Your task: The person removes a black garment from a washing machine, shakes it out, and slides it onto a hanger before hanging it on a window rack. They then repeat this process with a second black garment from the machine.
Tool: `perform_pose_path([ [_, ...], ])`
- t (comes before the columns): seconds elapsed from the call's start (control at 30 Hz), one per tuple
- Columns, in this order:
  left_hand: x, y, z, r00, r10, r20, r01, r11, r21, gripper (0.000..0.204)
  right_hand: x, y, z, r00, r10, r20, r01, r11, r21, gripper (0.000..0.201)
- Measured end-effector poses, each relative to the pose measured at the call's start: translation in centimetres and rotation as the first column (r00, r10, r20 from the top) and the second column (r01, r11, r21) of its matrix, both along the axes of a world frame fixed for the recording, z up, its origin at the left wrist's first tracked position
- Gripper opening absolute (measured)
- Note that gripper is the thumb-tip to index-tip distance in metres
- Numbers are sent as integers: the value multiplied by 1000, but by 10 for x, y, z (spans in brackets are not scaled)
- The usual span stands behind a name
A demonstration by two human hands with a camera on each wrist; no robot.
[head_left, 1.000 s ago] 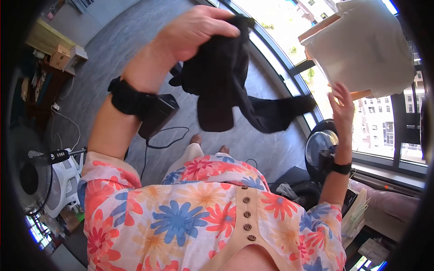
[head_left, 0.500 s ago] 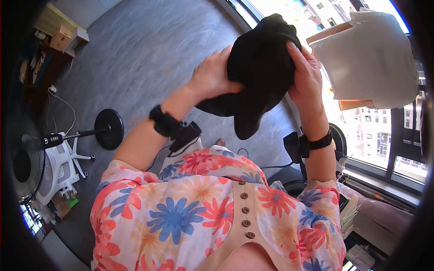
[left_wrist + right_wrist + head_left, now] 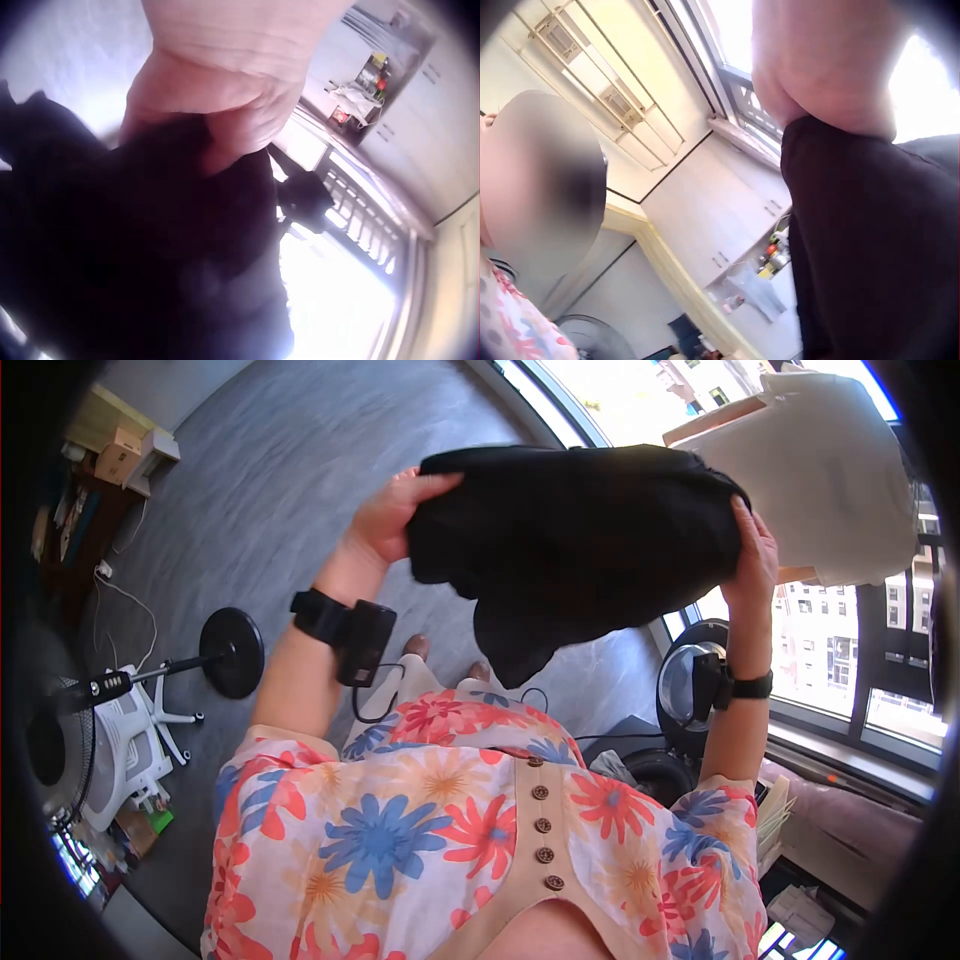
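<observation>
A black garment [image 3: 575, 550] hangs spread out sideways between the two hands, with one part drooping lower near its middle. The left hand [image 3: 388, 515] grips its left end, thumb lying over the front of the fabric. At the opposite end the right hand [image 3: 755, 560] holds the edge, its thumb also on the near side. Dark fabric [image 3: 150, 247] fills much of the left wrist view below the left hand. In the right wrist view the cloth [image 3: 870, 247] falls from under the right hand [image 3: 829, 67]. Folds hide most of the fingers.
By the bright window, a white cloth-covered object [image 3: 815, 490] stands close behind the right hand. A fan with a round black base [image 3: 232, 652] and a white chair [image 3: 125, 750] are at the left. A round black-rimmed object [image 3: 690, 685] is below the right forearm.
The garment hung from the left hand, apart from the right. Then both hands held it bunched together; now they have moved apart and stretch it wide.
</observation>
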State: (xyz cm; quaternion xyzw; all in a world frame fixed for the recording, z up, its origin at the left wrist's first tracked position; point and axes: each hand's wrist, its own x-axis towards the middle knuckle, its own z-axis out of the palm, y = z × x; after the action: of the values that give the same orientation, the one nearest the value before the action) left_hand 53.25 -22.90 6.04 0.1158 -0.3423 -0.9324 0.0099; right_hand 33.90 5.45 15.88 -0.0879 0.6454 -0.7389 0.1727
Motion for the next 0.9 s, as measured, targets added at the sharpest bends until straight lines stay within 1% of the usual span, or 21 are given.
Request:
perform_pose_path([
  [0.03, 2, -4, 11, 978, -203, -52, 191, 967, -170, 31, -12, 13, -9, 1000, -11, -7, 11, 1000, -6, 19],
  [0.07, -2, -8, 9, 945, -312, 94, 326, 902, -284, 32, -23, 24, -20, 999, -36, -33, 37, 998, 44, 19],
  [0.13, -12, -7, 8, 934, -326, 146, 350, 919, -184, 32, -32, 33, -38, 996, -67, -61, 72, 994, 84, 20],
  [0.17, -16, -4, 13, 929, -338, 149, 363, 912, -190, 32, -32, 35, -47, 978, -29, -207, 71, 978, 199, 21],
  [0.2, -19, 5, 30, 961, -260, 94, 270, 955, -122, 31, -29, 38, -53, 941, 28, -338, 86, 944, 318, 21],
  [0.23, -23, 15, 43, 985, -166, 44, 168, 985, -47, 30, -12, 27, -48, 796, 54, -603, 257, 872, 416, 20],
  [0.27, -28, 25, 49, 986, -164, 44, 166, 985, -47, 30, 10, 19, -37, 807, 115, -579, 209, 861, 463, 19],
  [0.3, -33, 37, 54, 985, -171, 9, 171, 983, -59, 29, 34, 7, -35, 905, 163, -394, 6, 919, 395, 24],
  [0.33, -38, 49, 58, 983, -182, -27, 180, 981, -72, 28, 59, -5, -43, 908, 388, -156, -353, 911, 211, 23],
  [0.37, -44, 61, 57, 958, -281, -50, 272, 952, -143, 27, 83, -19, -55, 829, 559, -22, -549, 820, 161, 19],
  [0.4, -49, 73, 55, 924, -376, -67, 354, 910, -214, 25, 97, -25, -77, 752, 659, -4, -594, 680, 429, 20],
  [0.47, -45, 103, 76, 882, -468, -59, 428, 847, -317, 25, 95, -26, -76, 747, 658, -93, -545, 687, 481, 20],
  [0.53, -43, 124, 72, 800, -561, -212, 486, 813, -320, 27, 95, -30, -77, 722, 639, -267, -432, 717, 548, 20],
  [0.57, -39, 129, 74, 772, -628, -100, 576, 757, -308, 28, 96, -32, -77, 699, 621, -353, -366, 736, 570, 20],
  [0.6, -35, 138, 76, 805, -573, -151, 492, 789, -368, 29, 96, -34, -77, 668, 601, -438, -294, 754, 587, 21],
  [0.67, -30, 140, 80, 769, -609, -195, 519, 772, -367, 32, 93, -39, -74, 572, 562, -597, -147, 786, 600, 21],
  [0.73, -30, 125, 71, 840, -520, -155, 337, 723, -603, 34, 92, -45, -74, 442, 528, -725, -12, 812, 583, 21],
  [0.8, -27, 98, 60, 958, -266, -103, 56, 530, -846, 32, 91, -52, -74, 291, 485, -825, 116, 838, 534, 22],
  [0.83, -24, 86, 52, 987, -53, -153, -120, 397, -910, 32, 92, -58, -77, 786, 333, -521, -156, 922, 355, 24],
  [0.87, -24, 79, 43, 960, 152, -234, -264, 220, -939, 32, 96, -63, -72, 784, 333, -524, -157, 923, 352, 24],
  [0.9, -28, 76, 31, 939, 253, -232, -304, 303, -903, 33, 101, -67, -64, 671, 321, -668, -184, 945, 270, 26],
])
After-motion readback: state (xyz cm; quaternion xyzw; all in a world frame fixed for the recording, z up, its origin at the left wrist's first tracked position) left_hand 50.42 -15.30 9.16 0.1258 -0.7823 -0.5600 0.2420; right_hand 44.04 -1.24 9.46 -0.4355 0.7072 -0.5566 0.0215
